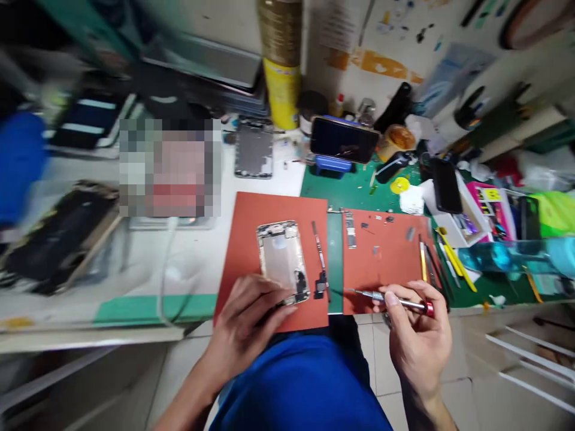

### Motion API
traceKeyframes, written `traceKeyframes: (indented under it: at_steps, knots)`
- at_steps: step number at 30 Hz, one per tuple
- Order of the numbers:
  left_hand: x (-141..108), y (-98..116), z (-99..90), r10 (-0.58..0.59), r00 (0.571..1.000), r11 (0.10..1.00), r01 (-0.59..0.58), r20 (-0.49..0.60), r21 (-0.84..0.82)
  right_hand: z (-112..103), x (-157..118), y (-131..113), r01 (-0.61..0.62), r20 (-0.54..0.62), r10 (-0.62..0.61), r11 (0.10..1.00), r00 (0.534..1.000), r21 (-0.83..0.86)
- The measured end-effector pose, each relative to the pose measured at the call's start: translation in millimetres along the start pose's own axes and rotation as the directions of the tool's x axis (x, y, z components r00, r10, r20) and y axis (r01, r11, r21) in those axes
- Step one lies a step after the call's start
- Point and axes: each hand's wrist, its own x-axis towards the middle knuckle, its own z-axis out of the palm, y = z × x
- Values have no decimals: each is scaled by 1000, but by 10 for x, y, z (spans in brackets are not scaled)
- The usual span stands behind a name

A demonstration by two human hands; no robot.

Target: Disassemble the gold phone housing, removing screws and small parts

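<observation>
An opened phone housing (283,254) lies on the left red mat (251,209), its inner side facing up. My left hand (254,314) is closed on its lower end, fingers over the near edge and thumb close to the bottom corner. Just right of the housing lies a thin flex cable (320,254) with a small dark part at its near end. A slim precision screwdriver (404,301) with a red end cap is in my right hand (422,329), gripped between thumb and fingers. Its tip points left over the right red mat (359,269), apart from the housing.
Small parts, including a narrow metal-covered board (350,229), lie on the right mat. Tweezers and yellow tools (456,257) lie at its right. A phone (345,139) leans on a blue stand behind. A yellow can (282,90) stands farther back, and a white cable (164,275) runs at left.
</observation>
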Motion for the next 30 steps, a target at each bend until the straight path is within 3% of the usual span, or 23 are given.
traceKeyframes:
  at_steps: [4,9,15,30]
  knots:
    - [3,31,-6,-74,996,995,77,45,-59,315,-196,14,-95,177,81,993,981,73]
    - [-5,23,-26,-101,994,984,106,42,-146,521,-276,8,-163,223,141,983,965,84]
    - [-12,-5,-49,-91,996,968,89,0,-233,553,-314,20,-133,243,118,990,963,46]
    - [-50,-35,-34,-71,997,959,76,28,-272,543,-379,21,-107,199,107,994,974,-9]
